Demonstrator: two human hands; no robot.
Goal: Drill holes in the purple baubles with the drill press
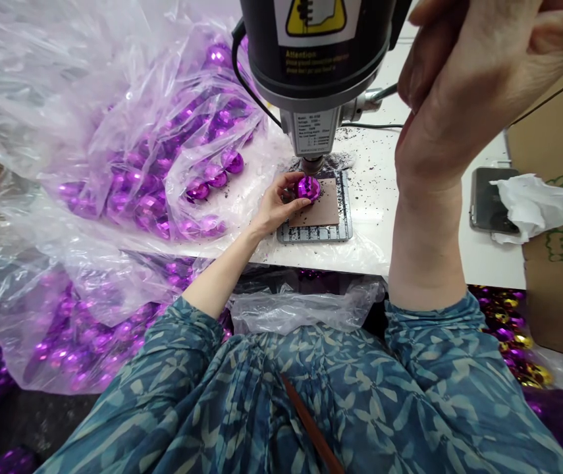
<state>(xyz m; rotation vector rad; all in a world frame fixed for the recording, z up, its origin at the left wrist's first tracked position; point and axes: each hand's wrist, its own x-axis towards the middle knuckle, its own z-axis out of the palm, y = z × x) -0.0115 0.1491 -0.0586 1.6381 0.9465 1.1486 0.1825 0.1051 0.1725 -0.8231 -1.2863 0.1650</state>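
My left hand pinches a shiny purple faceted ball between thumb and fingers. The ball sits over a brown board on the slotted metal base of a drill press. Directly above the ball is the chuck; whether a bit touches the ball cannot be made out. Raised at the upper right beside the motor housing, my right hand has its fingers curled. What it grips is hidden behind the hand and beyond the frame's edge.
Clear plastic bags full of purple balls spread over the left of the white table and hang off its front. Dark shavings lie round the base. At right are a dark phone-like object, a crumpled tissue and a cardboard box.
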